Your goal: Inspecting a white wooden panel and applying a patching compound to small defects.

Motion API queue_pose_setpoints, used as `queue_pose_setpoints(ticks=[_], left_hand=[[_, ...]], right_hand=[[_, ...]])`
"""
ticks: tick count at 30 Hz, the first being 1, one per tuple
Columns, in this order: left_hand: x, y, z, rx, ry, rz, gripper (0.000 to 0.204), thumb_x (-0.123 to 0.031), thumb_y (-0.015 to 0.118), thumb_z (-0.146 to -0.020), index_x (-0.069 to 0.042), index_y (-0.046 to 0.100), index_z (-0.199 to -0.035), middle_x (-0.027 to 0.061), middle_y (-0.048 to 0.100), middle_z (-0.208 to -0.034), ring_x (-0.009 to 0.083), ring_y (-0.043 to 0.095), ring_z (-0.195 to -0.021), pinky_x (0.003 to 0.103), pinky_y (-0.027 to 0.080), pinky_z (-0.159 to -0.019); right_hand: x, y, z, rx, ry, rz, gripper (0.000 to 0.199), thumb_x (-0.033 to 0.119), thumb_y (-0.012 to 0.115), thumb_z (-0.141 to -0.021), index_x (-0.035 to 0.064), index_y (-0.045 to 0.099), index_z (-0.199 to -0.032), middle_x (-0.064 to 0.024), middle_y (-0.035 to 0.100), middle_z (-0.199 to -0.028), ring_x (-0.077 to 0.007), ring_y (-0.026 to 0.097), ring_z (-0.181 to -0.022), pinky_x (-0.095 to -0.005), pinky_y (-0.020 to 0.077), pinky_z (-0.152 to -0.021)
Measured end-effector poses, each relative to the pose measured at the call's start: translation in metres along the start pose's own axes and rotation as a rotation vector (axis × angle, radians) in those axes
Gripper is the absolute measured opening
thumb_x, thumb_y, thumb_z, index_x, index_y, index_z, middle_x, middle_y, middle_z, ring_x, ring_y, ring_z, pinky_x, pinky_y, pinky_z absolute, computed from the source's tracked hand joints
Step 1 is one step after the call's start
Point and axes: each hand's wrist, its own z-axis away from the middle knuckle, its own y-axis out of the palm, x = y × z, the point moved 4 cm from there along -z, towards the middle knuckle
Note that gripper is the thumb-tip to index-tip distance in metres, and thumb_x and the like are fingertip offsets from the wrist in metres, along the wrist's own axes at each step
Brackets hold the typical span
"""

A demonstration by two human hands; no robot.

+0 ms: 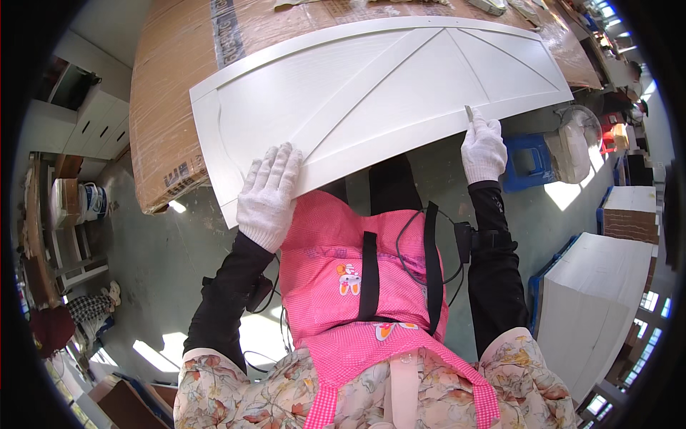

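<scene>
A white door panel with raised frame strips and diagonal bars lies before me, its near edge jutting out toward my apron. My left hand, in a white knit glove, rests flat on the panel's near left part, fingers stretched out and together. By the near edge at the right, my gloved right hand is closed around a small thin grey piece. Only the tip of that piece shows above the fingers, so its kind is unclear. The tip is close to the panel's surface; whether it touches, I cannot tell.
Beneath the panel is a large film-wrapped cardboard stack. A blue plastic stool stands at the right, beside a bag-like bundle. Stacked white boards are at the lower right. Another person is at the far left.
</scene>
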Motion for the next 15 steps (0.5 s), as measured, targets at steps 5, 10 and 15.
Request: queue_pose_setpoints(ticks=[5, 10, 15], left_hand=[[0.035, -0.005, 0.032, -0.089, -0.214, -0.091, 0.107, -0.032, 0.089, -0.068, -0.001, 0.033, -0.155, 0.0219, 0.039, -0.158, 0.0378, 0.038, -0.147, 0.052, 0.029, -0.122], [0.048, -0.006, 0.047, -0.13, -0.226, -0.037, 0.114, -0.025, 0.089, -0.069, 0.002, 0.022, -0.158, 0.0226, 0.043, -0.155, 0.043, 0.039, -0.145, 0.055, 0.032, -0.119], [0.05, -0.001, 0.047, -0.192, -0.298, 0.097, 0.111, -0.029, 0.089, -0.072, 0.003, 0.025, -0.156, 0.024, 0.047, -0.151, 0.0452, 0.042, -0.142, 0.049, 0.041, -0.114]], right_hand=[[0.112, 0.008, 0.058, 0.141, -0.352, 0.055, 0.04, 0.012, 0.062, -0.089, 0.0128, 0.064, -0.13, -0.0109, 0.063, -0.102, -0.0304, 0.07, -0.073, -0.0426, 0.058, -0.063], [0.224, -0.017, 0.134, 0.343, -0.708, -0.424, 0.049, 0.005, 0.06, -0.085, 0.0089, 0.061, -0.133, -0.0114, 0.062, -0.091, -0.0282, 0.066, -0.065, -0.0408, 0.0556, -0.061], [0.041, 0.02, 0.022, 0.083, -0.174, 0.018, 0.036, 0.013, 0.06, -0.096, 0.0077, 0.064, -0.131, -0.0133, 0.065, -0.099, -0.0318, 0.068, -0.074, -0.042, 0.0574, -0.066]])
